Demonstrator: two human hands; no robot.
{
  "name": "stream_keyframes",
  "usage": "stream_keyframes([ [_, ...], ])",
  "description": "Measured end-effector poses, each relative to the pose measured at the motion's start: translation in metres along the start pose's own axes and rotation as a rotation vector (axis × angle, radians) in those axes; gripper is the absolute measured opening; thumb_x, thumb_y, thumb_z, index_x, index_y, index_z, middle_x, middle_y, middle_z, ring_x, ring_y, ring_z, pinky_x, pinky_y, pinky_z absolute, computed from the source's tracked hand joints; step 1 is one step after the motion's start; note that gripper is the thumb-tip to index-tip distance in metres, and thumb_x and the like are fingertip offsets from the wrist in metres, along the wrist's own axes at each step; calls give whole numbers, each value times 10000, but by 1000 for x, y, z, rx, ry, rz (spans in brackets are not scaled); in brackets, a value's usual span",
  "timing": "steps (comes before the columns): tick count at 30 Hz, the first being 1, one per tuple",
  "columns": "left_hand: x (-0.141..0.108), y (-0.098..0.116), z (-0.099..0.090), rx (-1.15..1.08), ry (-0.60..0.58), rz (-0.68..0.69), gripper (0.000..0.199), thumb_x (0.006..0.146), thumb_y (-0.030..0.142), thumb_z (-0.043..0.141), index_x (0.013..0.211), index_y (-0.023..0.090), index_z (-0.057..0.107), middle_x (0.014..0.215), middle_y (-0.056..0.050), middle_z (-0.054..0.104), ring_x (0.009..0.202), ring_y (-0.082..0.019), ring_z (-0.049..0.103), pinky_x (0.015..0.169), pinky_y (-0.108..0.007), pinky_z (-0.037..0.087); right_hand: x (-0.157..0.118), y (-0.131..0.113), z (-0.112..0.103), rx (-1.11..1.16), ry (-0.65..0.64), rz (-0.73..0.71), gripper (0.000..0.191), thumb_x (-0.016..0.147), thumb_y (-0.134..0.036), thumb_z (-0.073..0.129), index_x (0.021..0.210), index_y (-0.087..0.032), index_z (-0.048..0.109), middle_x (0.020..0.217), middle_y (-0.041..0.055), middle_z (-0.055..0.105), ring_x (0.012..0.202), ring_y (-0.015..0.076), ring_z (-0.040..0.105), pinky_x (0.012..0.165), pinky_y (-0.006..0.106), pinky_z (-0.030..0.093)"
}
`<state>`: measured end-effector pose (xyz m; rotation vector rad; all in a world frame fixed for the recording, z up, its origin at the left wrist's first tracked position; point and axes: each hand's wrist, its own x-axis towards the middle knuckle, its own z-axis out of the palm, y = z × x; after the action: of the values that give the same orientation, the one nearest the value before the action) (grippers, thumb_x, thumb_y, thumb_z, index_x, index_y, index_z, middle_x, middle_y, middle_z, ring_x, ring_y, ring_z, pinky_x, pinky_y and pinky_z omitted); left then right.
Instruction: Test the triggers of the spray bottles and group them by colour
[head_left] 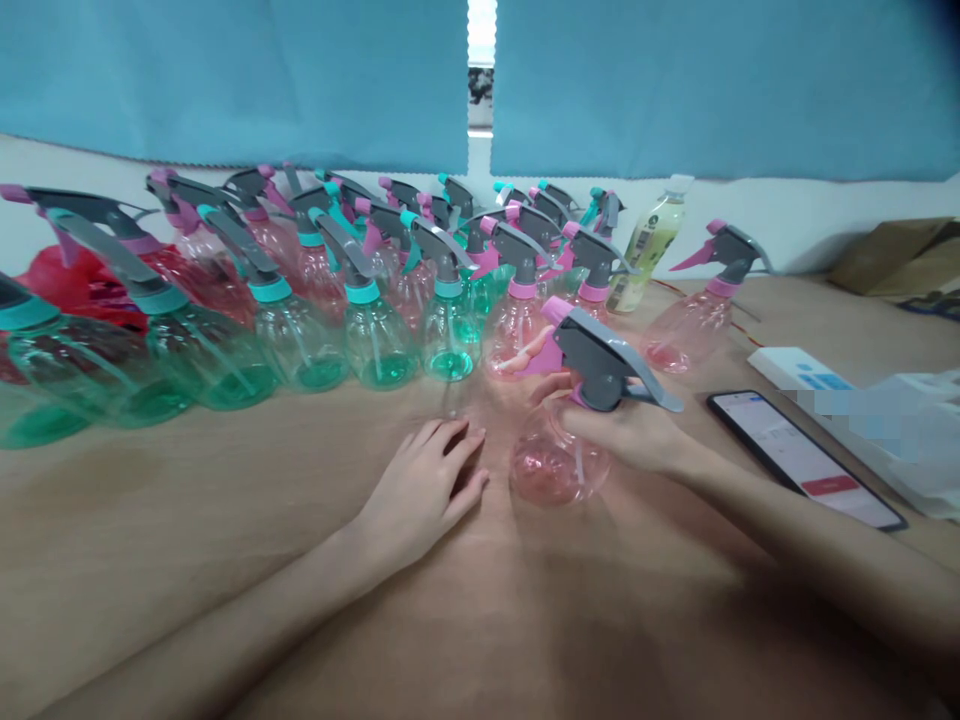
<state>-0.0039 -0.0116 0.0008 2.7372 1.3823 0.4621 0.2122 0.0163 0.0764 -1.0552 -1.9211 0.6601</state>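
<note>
My right hand (626, 425) is wrapped round the neck of a clear pink spray bottle (551, 465), just under its grey and pink trigger head. One finger stretches forward by the pink trigger. The bottle is close to upright; whether its base touches the table I cannot tell. My left hand (427, 480) lies palm down on the wooden table (300, 620), fingers slightly apart and nothing in them. It is left of the held bottle and does not touch it. Just beyond my hands stand a green spray bottle (450, 345) and another pink spray bottle (510, 325).
Rows of green and pink spray bottles (379, 350) line the table's back left. A drink bottle (652, 240) and a lone pink spray bottle (694, 325) stand at the back right. On the right lie a phone (795, 455) and a white box (847, 410). Blue curtains (712, 90) hang behind.
</note>
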Motion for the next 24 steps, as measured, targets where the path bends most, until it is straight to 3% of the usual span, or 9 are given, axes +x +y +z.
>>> stream_keyframes([
  [6, 0, 0, 0, 1, -3, 3, 377, 945, 304, 517, 1264, 107, 562, 1286, -159, 569, 1163, -302, 518, 972, -472, 442, -1, -1, 2, 35, 36, 17, 76, 596, -261, 470, 669, -258, 490, 656, -8, 620, 601, 178, 596, 565, 320, 531],
  [12, 0, -1, 0, -23, 20, 7, 362, 957, 320, 480, 1257, 134, 562, 1288, -150, 571, 1153, -300, 524, 960, -488, 447, -4, 2, 1, -1, 82, -3, 49, 608, -242, 497, 617, -268, 456, 507, -34, 445, 575, 192, 565, 556, 340, 513],
  [14, 0, -1, 0, -28, 22, 8, 366, 956, 321, 479, 1255, 127, 563, 1283, -156, 572, 1153, -303, 525, 962, -491, 445, -4, 1, 1, 1, 80, -4, 69, 613, -232, 496, 668, -270, 515, 549, -29, 501, 560, 183, 567, 553, 340, 511],
  [18, 0, -1, 0, -32, 21, 9, 366, 958, 328, 469, 1249, 131, 570, 1282, -158, 573, 1154, -307, 524, 961, -497, 444, -2, -1, 1, 72, 30, -30, 166, 600, -197, 480, 718, -272, 570, 696, -1, 646, 711, 198, 660, 657, 340, 544],
  [24, 0, -1, 0, -27, 20, 2, 366, 954, 329, 480, 1252, 138, 573, 1276, -152, 577, 1158, -304, 526, 965, -483, 443, -4, 6, 0, 35, 12, 50, 124, 613, -255, 506, 705, -242, 589, 668, 9, 653, 652, 194, 644, 637, 349, 544],
])
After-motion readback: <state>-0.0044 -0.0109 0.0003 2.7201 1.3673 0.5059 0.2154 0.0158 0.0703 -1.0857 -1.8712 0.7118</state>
